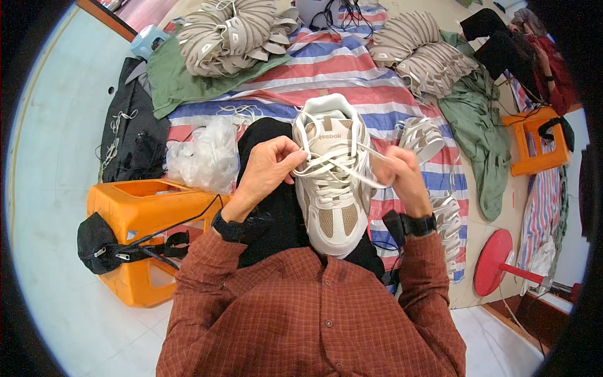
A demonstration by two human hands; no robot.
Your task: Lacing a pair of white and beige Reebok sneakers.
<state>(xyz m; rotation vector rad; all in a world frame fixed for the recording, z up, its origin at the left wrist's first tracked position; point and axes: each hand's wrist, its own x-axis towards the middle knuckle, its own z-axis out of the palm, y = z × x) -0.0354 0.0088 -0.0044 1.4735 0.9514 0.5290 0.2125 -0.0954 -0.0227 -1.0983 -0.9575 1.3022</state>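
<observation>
A white and beige lace-up sneaker (333, 217) rests on my lap, its toe toward me. White laces criss-cross its upper below the tongue. Thumb and forefinger of my left hand (269, 166) pinch the lace at the shoe's left edge, close to the upper eyelets. On the other side my right hand (403, 179) is closed on a white shoelace (372, 183) drawn out to the right of the shoe; its fingers are slightly blurred. Dark bands circle both wrists.
Stacked beige shoe pieces (229, 38) lie far left, with another row (421, 53) far right. Clear plastic bags (204, 157) and an orange stool (144, 213) are at my left. Another person (540, 63) sits far right, near a second orange stool (521, 147) and a red round-based object (493, 261).
</observation>
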